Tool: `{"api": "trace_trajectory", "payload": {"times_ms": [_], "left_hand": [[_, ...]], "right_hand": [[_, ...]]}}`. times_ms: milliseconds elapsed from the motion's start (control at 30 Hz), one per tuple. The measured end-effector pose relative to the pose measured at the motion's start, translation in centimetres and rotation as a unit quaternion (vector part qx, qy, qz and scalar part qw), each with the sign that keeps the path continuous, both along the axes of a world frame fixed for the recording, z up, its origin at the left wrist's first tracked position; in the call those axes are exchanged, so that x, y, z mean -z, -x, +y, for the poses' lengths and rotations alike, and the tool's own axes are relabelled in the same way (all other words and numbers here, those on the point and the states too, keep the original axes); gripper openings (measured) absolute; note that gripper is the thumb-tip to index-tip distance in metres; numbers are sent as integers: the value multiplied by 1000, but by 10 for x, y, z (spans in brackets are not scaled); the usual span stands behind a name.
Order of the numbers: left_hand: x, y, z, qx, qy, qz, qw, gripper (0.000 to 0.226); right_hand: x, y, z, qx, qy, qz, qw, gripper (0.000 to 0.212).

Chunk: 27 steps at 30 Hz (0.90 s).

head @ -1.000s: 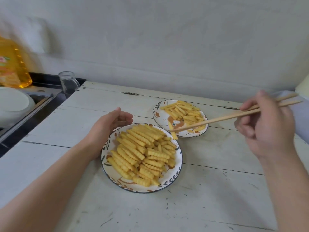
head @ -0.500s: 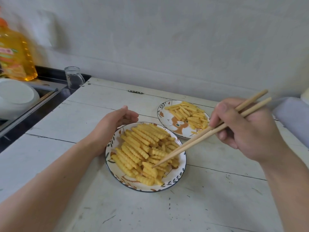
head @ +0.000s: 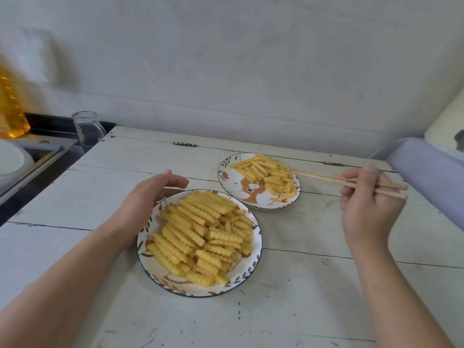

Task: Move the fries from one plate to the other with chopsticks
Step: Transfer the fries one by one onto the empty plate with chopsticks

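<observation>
White table, R hand gripping chopsticks

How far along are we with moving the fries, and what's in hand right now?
Done: the far plate already holds a modest pile of fries. In hand: the right hand grips the chopsticks, their tips at that pile's right edge; whether they hold a fry I cannot tell. The left hand rests against the near plate. Left: the near plate is heaped full, so most of the job remains.
</observation>
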<state>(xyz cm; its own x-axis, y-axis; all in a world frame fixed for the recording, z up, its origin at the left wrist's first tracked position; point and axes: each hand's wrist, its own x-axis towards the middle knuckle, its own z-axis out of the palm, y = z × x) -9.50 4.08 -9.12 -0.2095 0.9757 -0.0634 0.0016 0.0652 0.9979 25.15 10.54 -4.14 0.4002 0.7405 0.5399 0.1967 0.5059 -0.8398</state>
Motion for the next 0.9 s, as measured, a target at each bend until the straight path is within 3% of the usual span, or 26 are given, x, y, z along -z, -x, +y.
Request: {"api": "trace_trajectory", "payload": {"times_ms": [167, 333, 533, 633, 700, 800, 900], "left_hand": [[4, 1, 1, -4, -14, 11, 1000, 49], [5, 1, 1, -3, -24, -2, 1000, 48], [6, 1, 1, -2, -29, -5, 1000, 49], [6, 1, 2, -6, -30, -3, 1000, 49], [5, 1, 3, -5, -29, -4, 1000, 47], [3, 1, 3, -1, -27, -12, 1000, 47], [4, 2, 4, -3, -27, -7, 1000, 47]], "right_hand": [[-5, 0, -1, 78, -41, -60, 994, 45], [3, 2, 8, 80, -23, -118, 989, 50], [-3, -5, 6, 49, -16, -56, 997, 41], [-17, -3, 1, -29, 9, 101, 994, 47], [-27, 0, -6, -137, 41, 194, 970, 55], [-30, 12, -20, -303, 78, 156, 937, 60], [-25, 28, -29, -381, 83, 51, 919, 59]]}}
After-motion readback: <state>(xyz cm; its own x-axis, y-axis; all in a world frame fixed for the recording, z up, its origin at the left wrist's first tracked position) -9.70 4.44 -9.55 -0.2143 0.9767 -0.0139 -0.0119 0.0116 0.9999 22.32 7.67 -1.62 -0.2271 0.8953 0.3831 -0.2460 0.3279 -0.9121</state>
